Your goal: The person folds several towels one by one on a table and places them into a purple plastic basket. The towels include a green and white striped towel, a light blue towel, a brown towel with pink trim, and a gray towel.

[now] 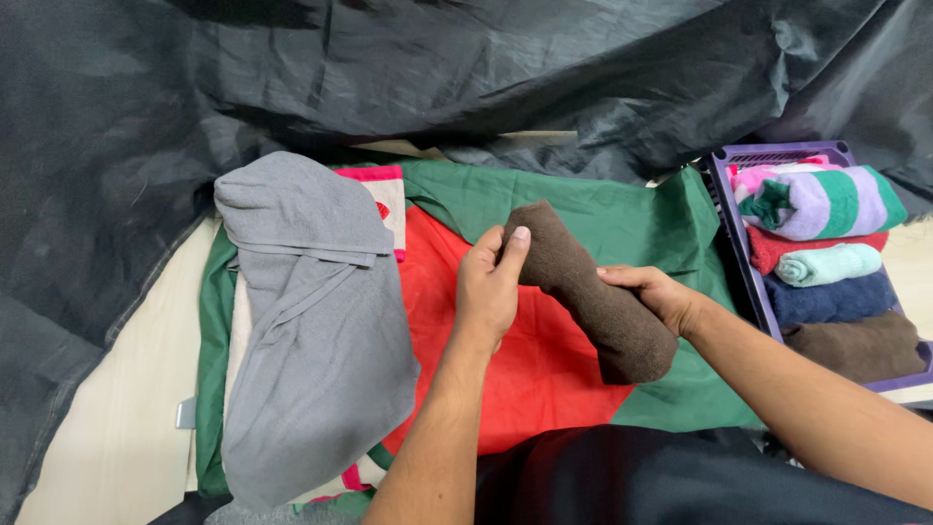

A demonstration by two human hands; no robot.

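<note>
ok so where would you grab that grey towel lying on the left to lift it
Probably at the top end of the grey towel, where it bunches into a rounded, thicker hump near the black sheet. Come from above, pinching the folded band just below the hump. The lower part lies flat and thin on the red and green cloth, so it offers less to pinch.

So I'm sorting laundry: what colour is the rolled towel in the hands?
Dark brown towel, clearest in the head view.

Even, soft overhead light; faint shadows; sharp focus; no glare.
</note>
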